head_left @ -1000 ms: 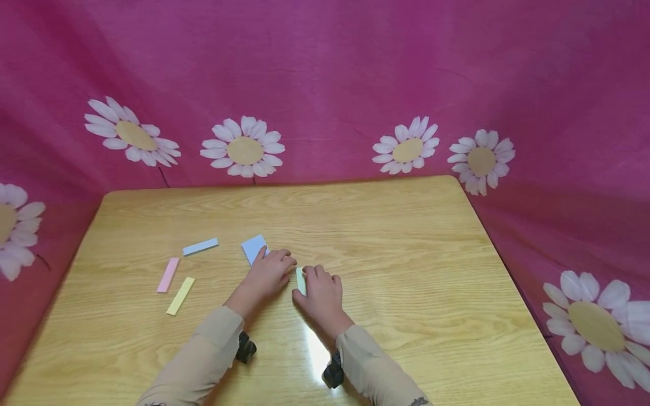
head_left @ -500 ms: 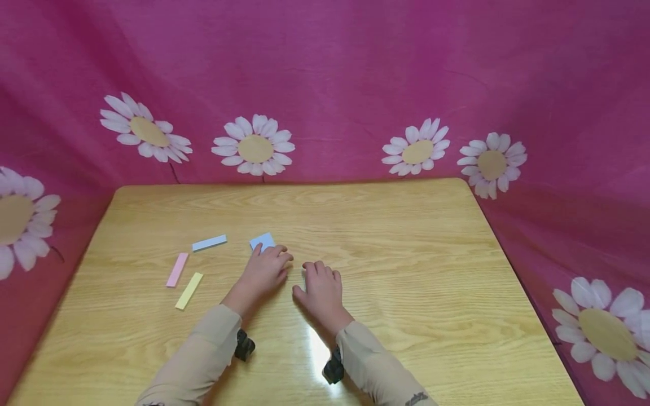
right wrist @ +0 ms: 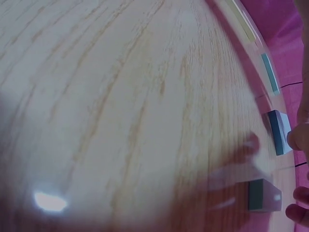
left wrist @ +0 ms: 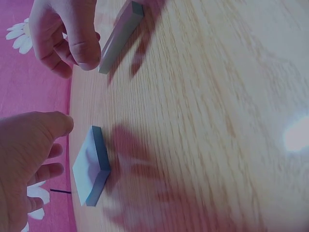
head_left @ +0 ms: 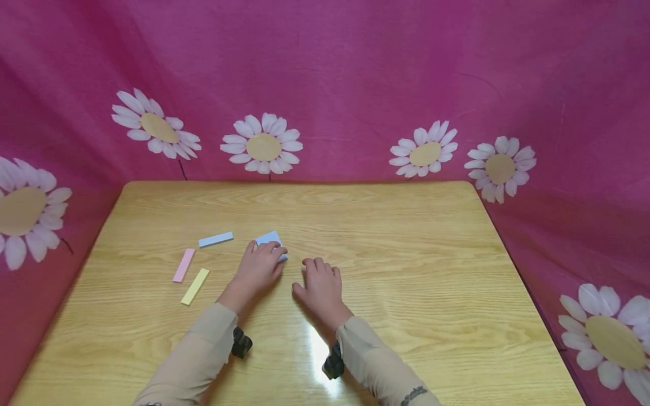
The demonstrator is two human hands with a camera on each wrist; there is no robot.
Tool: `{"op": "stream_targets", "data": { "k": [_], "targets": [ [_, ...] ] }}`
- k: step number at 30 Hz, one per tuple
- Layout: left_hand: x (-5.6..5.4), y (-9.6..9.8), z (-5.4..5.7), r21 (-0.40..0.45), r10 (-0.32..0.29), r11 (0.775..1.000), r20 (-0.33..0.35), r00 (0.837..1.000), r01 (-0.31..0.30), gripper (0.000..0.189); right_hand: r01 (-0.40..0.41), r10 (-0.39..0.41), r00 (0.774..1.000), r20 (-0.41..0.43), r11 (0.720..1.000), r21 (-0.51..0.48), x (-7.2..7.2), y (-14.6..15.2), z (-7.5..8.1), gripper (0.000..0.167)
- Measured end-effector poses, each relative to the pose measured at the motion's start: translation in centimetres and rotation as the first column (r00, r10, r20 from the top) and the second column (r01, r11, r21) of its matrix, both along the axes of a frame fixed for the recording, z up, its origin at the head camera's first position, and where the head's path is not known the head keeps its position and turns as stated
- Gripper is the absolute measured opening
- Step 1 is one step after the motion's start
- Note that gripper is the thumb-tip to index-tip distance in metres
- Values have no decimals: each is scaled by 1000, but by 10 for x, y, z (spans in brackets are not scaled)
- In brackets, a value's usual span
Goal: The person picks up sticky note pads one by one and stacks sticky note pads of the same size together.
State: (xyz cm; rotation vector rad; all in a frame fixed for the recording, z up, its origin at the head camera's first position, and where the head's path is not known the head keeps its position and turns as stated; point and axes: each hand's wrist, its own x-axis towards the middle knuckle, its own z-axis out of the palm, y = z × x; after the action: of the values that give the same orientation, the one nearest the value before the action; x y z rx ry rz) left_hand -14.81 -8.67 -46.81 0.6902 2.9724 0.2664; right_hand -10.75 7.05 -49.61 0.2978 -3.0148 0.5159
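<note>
My left hand point(head_left: 259, 265) hovers over a light-blue square pad point(head_left: 269, 237), fingers relaxed and partly covering it. In the left wrist view, the same thick pad point(left wrist: 91, 166) lies flat, apart from my left thumb point(left wrist: 60, 123). My right hand point(head_left: 321, 287) is low over the table with its fingers loosely bent. Right below it is a pale green strip, hidden in the head view; the left wrist view shows this strip point(left wrist: 120, 36) lying close beside the fingers. Whether they touch it, I cannot tell.
Left of the hands lie a light-blue strip point(head_left: 215, 239), a pink strip point(head_left: 184, 265) and a yellow strip point(head_left: 195, 286) on the wooden table point(head_left: 406, 254). A pink cloth point(head_left: 335, 67) with printed daisies hangs around the back and sides.
My left hand has drawn slightly left, exposing the pad's near right corner. The green strip beside my right hand has gone out of the head view. The head view has shifted a little.
</note>
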Motion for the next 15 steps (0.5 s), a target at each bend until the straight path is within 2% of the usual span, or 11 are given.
{"op": "stream_targets", "data": {
  "k": [9, 15],
  "targets": [
    [1, -9, -2, 29, 29, 999, -6, 1000, -29, 35, 1, -1, 1000, 4, 1000, 25, -7, -2, 4, 48],
    [0, -17, -2, 60, 79, 995, -2, 997, -79, 35, 3, -3, 1000, -6, 1000, 20, -10, -6, 6, 48]
  ]
}}
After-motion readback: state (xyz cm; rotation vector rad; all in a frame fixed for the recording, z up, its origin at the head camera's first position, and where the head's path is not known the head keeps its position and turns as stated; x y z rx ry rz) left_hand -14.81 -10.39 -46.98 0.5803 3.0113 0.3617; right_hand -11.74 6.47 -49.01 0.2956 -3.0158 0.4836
